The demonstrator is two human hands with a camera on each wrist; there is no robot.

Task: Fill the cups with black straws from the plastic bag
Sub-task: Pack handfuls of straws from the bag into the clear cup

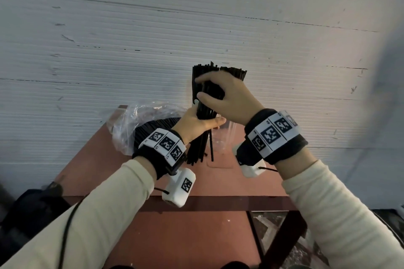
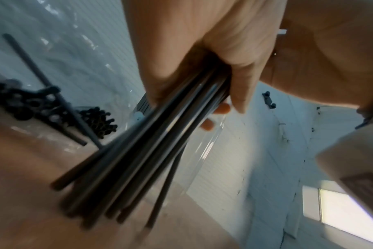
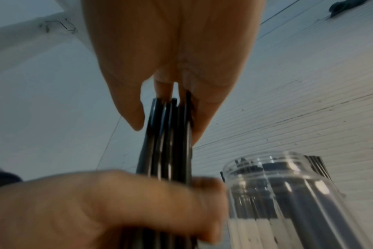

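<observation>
Both hands hold one upright bundle of black straws (image 1: pixel 203 120) above the table (image 1: pixel 105 159): left hand (image 1: pixel 196 125) wrapped around its middle, right hand (image 1: pixel 225 96) pinching higher up. Loading appears underway. Next, guide the lower ends into the clear cup (image 3: pixel 287 202) just right of the bundle; the bag (image 1: pixel 140 124) lies left.

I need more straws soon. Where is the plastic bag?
In the head view, the plastic bag lies on the table's far left corner, just left of the left hand.
</observation>
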